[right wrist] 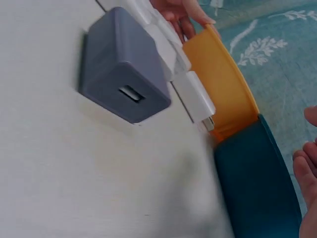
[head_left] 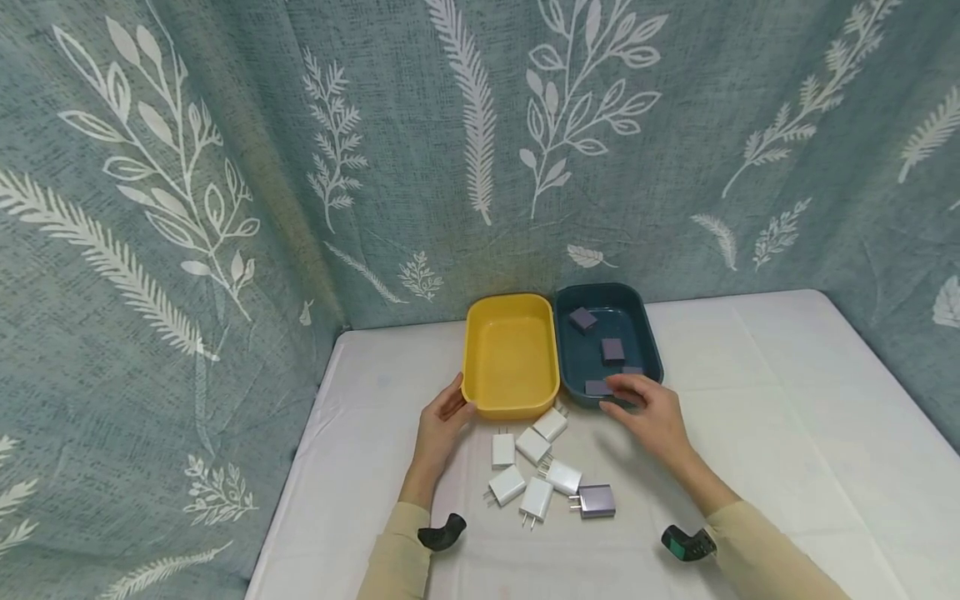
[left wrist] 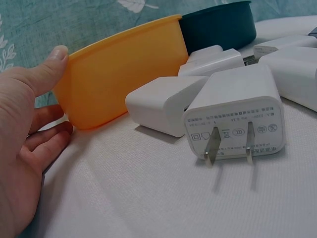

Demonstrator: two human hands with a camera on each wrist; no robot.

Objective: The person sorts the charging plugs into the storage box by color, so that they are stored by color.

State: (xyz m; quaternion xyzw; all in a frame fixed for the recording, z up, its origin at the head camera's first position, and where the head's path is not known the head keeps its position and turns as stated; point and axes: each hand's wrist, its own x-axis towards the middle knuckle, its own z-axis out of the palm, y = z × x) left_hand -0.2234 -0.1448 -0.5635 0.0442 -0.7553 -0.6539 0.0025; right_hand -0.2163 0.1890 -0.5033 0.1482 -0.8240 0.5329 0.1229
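My left hand (head_left: 440,429) holds the near-left corner of the yellow tray (left wrist: 124,69); its thumb lies at the rim and the other fingers bend against the outer wall. Over the near edge of the dark blue tray (head_left: 647,333) hovers my right hand (head_left: 654,415), thumb and forefinger parted with nothing between them. A purple-grey charger (head_left: 596,388) lies by its fingertips inside that tray. Farther in are other purple-grey chargers (head_left: 612,350). In the right wrist view, only part of the right hand (right wrist: 309,173) shows, beside the blue tray's wall (right wrist: 252,178).
Several white plug chargers (head_left: 536,498) lie loosely on the white tablecloth (head_left: 750,400) in front of the yellow tray. One purple-grey charger (right wrist: 124,69) sits at their right, prongs pointing left. Behind the table hangs a leaf-patterned teal curtain (head_left: 420,167).
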